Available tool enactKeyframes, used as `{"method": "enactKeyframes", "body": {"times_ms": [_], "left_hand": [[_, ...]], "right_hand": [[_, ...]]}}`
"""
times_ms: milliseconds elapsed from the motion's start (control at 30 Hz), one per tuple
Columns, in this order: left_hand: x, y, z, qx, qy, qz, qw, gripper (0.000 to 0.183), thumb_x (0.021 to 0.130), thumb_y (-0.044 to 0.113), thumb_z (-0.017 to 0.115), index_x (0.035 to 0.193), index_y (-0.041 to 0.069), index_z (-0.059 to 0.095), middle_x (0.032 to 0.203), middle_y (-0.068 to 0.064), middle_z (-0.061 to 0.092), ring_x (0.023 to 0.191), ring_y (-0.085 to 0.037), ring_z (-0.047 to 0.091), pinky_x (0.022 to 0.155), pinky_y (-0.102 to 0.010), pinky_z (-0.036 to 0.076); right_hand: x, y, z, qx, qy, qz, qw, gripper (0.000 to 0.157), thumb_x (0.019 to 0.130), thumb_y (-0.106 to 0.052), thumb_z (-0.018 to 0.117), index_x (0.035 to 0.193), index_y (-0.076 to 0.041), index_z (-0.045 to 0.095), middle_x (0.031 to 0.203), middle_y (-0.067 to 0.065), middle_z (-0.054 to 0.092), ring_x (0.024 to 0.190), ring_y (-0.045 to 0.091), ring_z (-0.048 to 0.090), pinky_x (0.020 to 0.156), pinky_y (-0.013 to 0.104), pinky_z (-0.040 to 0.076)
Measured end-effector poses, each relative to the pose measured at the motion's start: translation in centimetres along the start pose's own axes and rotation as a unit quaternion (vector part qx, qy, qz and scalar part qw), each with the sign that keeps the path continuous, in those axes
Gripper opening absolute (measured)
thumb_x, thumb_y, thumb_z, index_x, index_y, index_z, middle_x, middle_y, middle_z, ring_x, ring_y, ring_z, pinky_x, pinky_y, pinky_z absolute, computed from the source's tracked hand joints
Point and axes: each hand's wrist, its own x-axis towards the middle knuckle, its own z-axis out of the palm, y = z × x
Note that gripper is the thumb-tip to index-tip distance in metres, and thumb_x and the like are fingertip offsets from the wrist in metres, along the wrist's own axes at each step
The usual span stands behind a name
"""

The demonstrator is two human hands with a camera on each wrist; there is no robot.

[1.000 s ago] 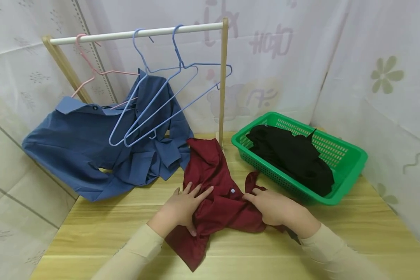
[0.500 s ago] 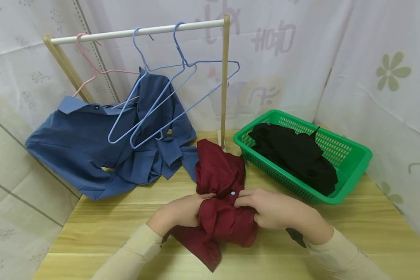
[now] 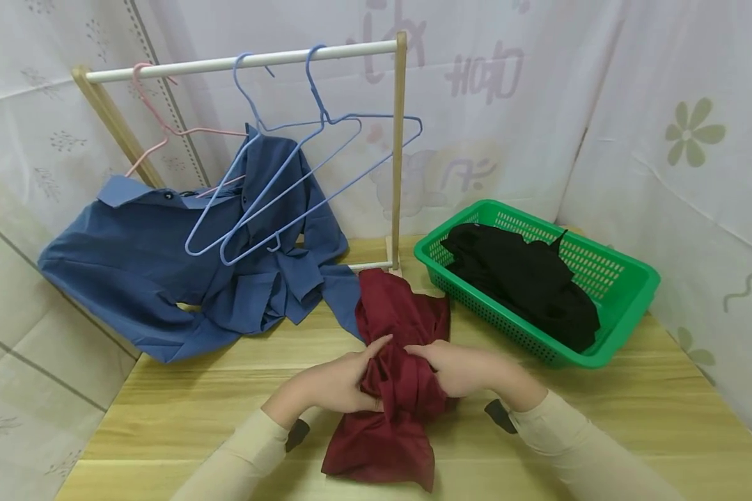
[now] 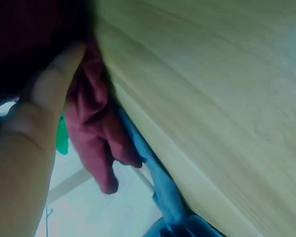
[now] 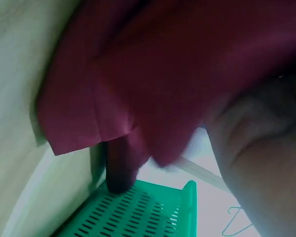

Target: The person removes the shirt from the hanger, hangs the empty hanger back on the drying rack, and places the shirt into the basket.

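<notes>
A dark red shirt (image 3: 407, 390) lies bunched near the middle of the table, gathered between my two hands in the head view. My left hand (image 3: 341, 381) grips its left side, the thumb over the cloth and the other fingers partly hidden in the folds. From the other side my right hand (image 3: 466, 369) holds the bunched fabric, most of its fingertips out of sight. One end of the shirt spreads toward the front and the other toward the rack. In the right wrist view, hanging red cloth (image 5: 138, 79) fills much of the picture.
On the left, a blue shirt (image 3: 157, 257) hangs from a pink hanger (image 3: 150, 104) on a rack with a white rail (image 3: 200, 66). Two blue hangers (image 3: 319, 115) share the rail. A green basket (image 3: 627, 320) with black clothing (image 3: 526, 278) stands at the right.
Both hands have closed in from the sides and drawn the spread red shirt into a narrow bunch. The shirt's back end has shifted right and forward, uncovering the rack's base bar.
</notes>
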Motion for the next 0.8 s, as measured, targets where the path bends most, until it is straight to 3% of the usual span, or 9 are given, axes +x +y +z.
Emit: {"method": "enactKeyframes", "body": {"times_ms": [100,200,300,400,500,567,633,700,800], "left_hand": [[-0.2,0.2,-0.1,-0.037,-0.007,-0.007,0.9993,0.105,0.095,0.01,0.077,0.17,0.016,0.004,0.144,-0.003,0.063,0.117,-0.003,0.062,0.107,-0.023,0.048],[-0.3,0.4,0.0,-0.038,-0.01,-0.008,0.9992,0.086,0.099,0.007,0.07,0.166,0.018,0.018,0.141,-0.001,0.064,0.121,-0.002,0.06,0.109,-0.024,0.046],[-0.5,0.4,0.0,-0.031,-0.004,-0.041,0.9987,0.062,0.104,0.013,0.064,0.158,0.017,0.035,0.127,0.001,0.068,0.106,-0.001,0.06,0.101,-0.022,0.048],[-0.3,0.2,-0.1,-0.038,0.01,-0.056,0.9977,0.039,0.109,0.02,0.059,0.146,0.02,0.047,0.115,0.002,0.07,0.094,-0.003,0.06,0.092,-0.022,0.048],[-0.1,0.0,-0.3,-0.046,0.016,-0.058,0.9971,0.027,0.11,0.026,0.057,0.136,0.024,0.051,0.116,0.003,0.07,0.099,-0.004,0.06,0.093,-0.023,0.048],[-0.1,-0.1,-0.3,-0.048,0.015,-0.061,0.9969,0.027,0.11,0.028,0.057,0.136,0.025,0.052,0.12,0.004,0.07,0.103,-0.003,0.06,0.095,-0.024,0.047],[-0.2,0.0,-0.3,-0.049,0.012,-0.068,0.9964,0.032,0.11,0.028,0.058,0.141,0.024,0.05,0.12,0.004,0.07,0.104,-0.004,0.061,0.096,-0.024,0.048],[-0.1,0.1,-0.2,-0.048,0.017,-0.08,0.9955,0.042,0.109,0.027,0.058,0.148,0.021,0.045,0.123,0.002,0.07,0.105,-0.006,0.062,0.097,-0.026,0.048],[0.1,0.6,0.1,-0.052,0.037,-0.104,0.9925,0.066,0.107,0.028,0.062,0.161,0.014,0.028,0.138,-0.008,0.065,0.121,-0.014,0.063,0.106,-0.035,0.048]], "right_hand": [[0.4,-0.2,0.2,-0.009,-0.023,0.018,1.0,0.047,0.102,-0.009,0.061,0.148,-0.001,0.059,0.14,0.008,0.07,0.125,0.019,0.067,0.11,0.039,0.053],[0.5,-0.1,0.6,-0.017,-0.011,-0.01,1.0,0.036,0.103,-0.016,0.063,0.137,-0.006,0.068,0.131,0.002,0.075,0.121,0.018,0.069,0.108,0.039,0.053],[0.2,-0.2,1.2,-0.036,0.064,-0.04,0.996,0.033,0.101,-0.024,0.072,0.131,-0.014,0.069,0.121,-0.001,0.076,0.111,0.015,0.072,0.098,0.034,0.056],[-1.0,-0.8,1.0,-0.05,0.137,-0.025,0.989,0.061,0.092,-0.004,0.073,0.149,-0.016,0.056,0.138,0.006,0.066,0.121,0.023,0.067,0.093,0.035,0.057],[-2.4,-1.6,0.1,-0.035,0.143,-0.034,0.989,0.092,0.083,0.002,0.073,0.164,-0.025,0.037,0.162,0.01,0.043,0.142,0.032,0.052,0.1,0.044,0.056],[-3.0,-1.7,-0.7,-0.011,0.129,-0.066,0.989,0.092,0.086,-0.006,0.073,0.166,-0.03,0.033,0.17,0.007,0.031,0.153,0.034,0.04,0.109,0.052,0.051],[-3.1,-1.6,-1.5,0.018,0.134,-0.077,0.988,0.081,0.094,-0.021,0.074,0.165,-0.031,0.035,0.174,0.005,0.026,0.158,0.035,0.034,0.117,0.06,0.044],[-2.8,-1.1,-2.0,0.041,0.15,-0.06,0.986,0.075,0.1,-0.034,0.071,0.165,-0.032,0.035,0.175,0.004,0.025,0.161,0.036,0.029,0.12,0.065,0.039],[-1.7,-0.2,-2.3,0.054,0.143,0.008,0.988,0.091,0.097,-0.056,0.072,0.17,-0.031,0.023,0.178,0.011,0.015,0.163,0.042,0.022,0.122,0.068,0.035]]}}
